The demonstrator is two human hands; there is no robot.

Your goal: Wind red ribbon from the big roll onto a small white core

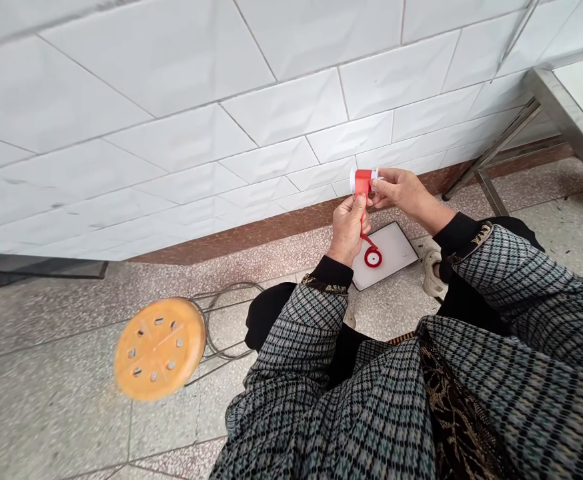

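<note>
A small white spool (352,181) wrapped with red ribbon (363,181) is held up before me near the wall. My right hand (400,192) grips the spool by its right end, fingers closed. Just below it, my left hand (349,228) pinches the red ribbon between thumb and fingers. The ribbon runs down past my left hand to a flat dark-red roll (373,257) on a pale rectangular board (394,250), which lies on the floor between my feet. My left palm and some fingertips are hidden.
An orange round stool (159,348) with metal legs lies on its side at left. A white tiled wall (281,107) rises ahead. At right stands a metal-framed table (561,100). My shoe (434,273) is beside the board. A dark flat object (36,272) juts in at far left.
</note>
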